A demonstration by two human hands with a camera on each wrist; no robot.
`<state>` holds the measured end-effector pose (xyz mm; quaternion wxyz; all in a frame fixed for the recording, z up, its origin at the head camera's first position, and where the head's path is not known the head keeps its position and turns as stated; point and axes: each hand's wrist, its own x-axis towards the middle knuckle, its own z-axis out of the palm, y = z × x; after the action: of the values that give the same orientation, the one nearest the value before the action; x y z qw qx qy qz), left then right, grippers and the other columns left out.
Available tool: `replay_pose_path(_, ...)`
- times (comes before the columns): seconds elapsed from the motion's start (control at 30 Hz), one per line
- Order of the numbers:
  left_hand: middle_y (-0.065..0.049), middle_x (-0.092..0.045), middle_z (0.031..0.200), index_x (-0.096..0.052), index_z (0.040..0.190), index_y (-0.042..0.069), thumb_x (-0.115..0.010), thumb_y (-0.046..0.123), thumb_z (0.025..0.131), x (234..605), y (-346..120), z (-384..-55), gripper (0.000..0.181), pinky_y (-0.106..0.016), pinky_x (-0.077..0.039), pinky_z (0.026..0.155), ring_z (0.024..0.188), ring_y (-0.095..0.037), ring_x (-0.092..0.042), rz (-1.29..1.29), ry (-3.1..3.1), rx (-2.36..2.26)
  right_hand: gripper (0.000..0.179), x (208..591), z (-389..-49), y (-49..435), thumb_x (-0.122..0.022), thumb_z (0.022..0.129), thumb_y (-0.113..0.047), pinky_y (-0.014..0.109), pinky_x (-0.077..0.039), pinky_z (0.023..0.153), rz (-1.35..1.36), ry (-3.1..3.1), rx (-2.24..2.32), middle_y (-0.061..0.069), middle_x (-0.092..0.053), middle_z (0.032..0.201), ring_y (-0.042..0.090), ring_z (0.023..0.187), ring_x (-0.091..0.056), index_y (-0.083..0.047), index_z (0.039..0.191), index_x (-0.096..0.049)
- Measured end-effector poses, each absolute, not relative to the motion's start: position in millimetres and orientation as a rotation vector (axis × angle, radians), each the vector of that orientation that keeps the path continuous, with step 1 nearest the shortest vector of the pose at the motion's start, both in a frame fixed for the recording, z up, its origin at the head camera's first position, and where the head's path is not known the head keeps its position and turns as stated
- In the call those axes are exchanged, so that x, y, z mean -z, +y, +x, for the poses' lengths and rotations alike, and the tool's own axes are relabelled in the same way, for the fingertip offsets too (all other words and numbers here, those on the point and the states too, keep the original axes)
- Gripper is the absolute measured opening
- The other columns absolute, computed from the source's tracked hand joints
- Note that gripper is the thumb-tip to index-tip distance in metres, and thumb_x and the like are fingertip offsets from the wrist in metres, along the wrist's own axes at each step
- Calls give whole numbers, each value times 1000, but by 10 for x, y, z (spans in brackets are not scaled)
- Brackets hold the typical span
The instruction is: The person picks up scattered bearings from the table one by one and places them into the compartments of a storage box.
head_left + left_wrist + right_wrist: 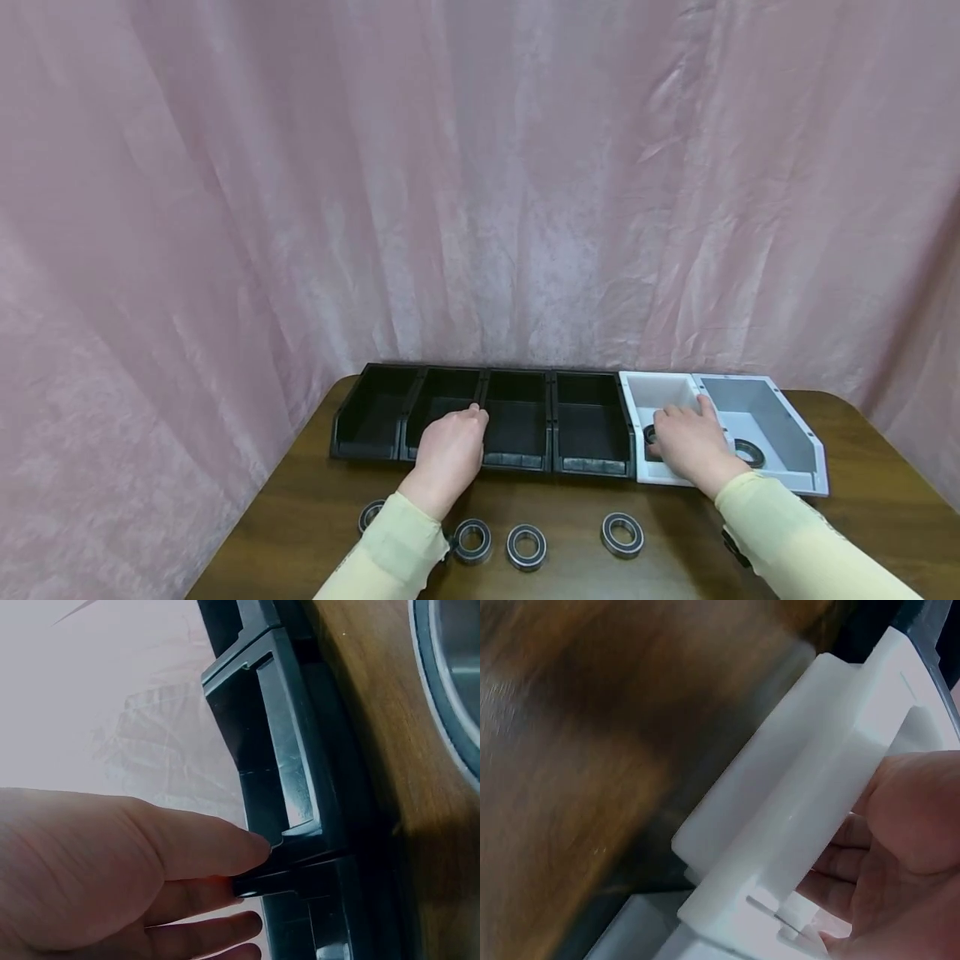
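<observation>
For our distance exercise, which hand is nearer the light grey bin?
Right. The right hand reaches into the white bin, beside the light grey bin; the left hand is farther away, at the black bins.

Bin walls [553, 421] between the hands [452, 450] [690, 446]

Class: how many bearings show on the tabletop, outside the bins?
4: a bearing partly behind the left sleeve, a second and third just right of that sleeve, a fourth farther right. More may be hidden.

Both arms [806, 533] extend forward (left grip [452, 452] pinching).
</observation>
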<state>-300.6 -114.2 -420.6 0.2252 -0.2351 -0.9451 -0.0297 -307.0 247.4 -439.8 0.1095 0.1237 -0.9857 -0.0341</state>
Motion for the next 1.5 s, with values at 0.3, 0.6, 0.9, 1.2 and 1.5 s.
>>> replay_pose_path(0.3, -16, -79, 127, -82, 117, 3, -91, 5, 90, 4212, -1164, -2984, 29, -41, -68, 81, 99, -29, -81, -651, -2636, 119, 30, 4377, -3066, 2462, -91, 90, -27, 78, -33, 115, 339, -3005, 166, 13, -70, 89, 39, 94, -69, -2, 93, -74)
replay_pose_path(0.6, -16, -80, 127, -82, 118, 4, -88, 5, 92, 4195, -1100, -3044, 26, -40, -68, 78, 95, -29, -80, -663, -2622, 83, 32, 4330, -3069, 2497, -92, 89, -29, 77, -34, 111, 329, -3034, 161, 13, -70, 89, 38, 92, -68, -2, 93, -74)
replay_pose_path(0.9, -16, -78, 132, -81, 124, 4, -89, 6, 92, 4191, -1123, -3043, 33, -42, -67, 85, 104, -30, -80, -622, -2671, 98, 31, 4317, -3074, 2518, -90, 90, -27, 79, -30, 117, 369, -2998, 80, 15, -74, 101, 42, 106, -70, -1, 101, -76)
replay_pose_path(1.2, -16, -78, 132, -81, 125, 4, -91, 7, 90, 4199, -1147, -3025, 36, -42, -67, 85, 106, -30, -80, -605, -2666, 119, 40, 4305, -3031, 2524, -86, 94, -27, 78, -30, 120, 373, -2944, 27, 22, -75, 116, 46, 120, -67, 4, 117, -76)
replay_pose_path(1.5, -17, -79, 128, -82, 121, 4, -90, 5, 91, 4198, -1144, -2998, 31, -42, -68, 84, 102, -30, -80, -623, -2642, 127, 52, 4344, -2937, 2549, -88, 94, -27, 76, -33, 120, 391, -2864, -24, 27, -72, 127, 50, 132, -61, 10, 126, -72)
